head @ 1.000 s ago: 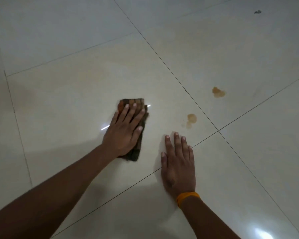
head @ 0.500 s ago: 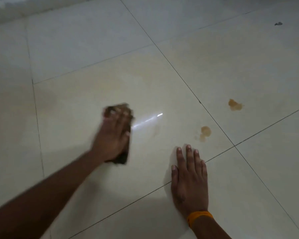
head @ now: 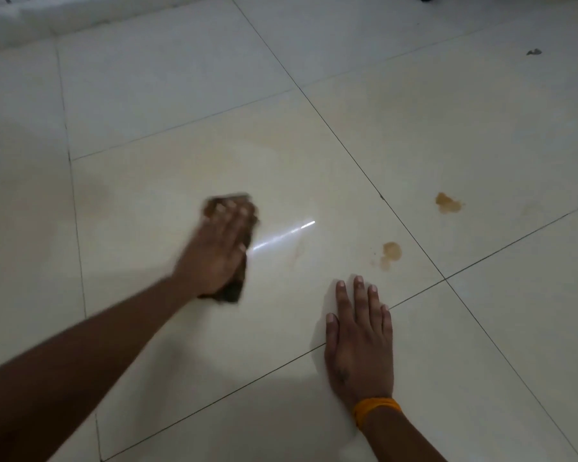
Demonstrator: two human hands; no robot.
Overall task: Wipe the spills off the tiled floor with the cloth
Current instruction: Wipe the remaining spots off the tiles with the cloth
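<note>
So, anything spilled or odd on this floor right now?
Yes. Two brown spills remain on the glossy cream tiled floor: one blotch just ahead of the flat right hand, another on the next tile. A small dark scrap lies far right. The left hand presses the brown cloth elsewhere.

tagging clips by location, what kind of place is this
Probably an indoor room at floor level: large glossy cream tiles with thin joints, brown spills, and a wall base at the far edge. Which room is unclear.

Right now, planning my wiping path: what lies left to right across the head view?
left hand pressing the cloth → right hand → nearer brown spill → farther brown spill → dark speck
</note>
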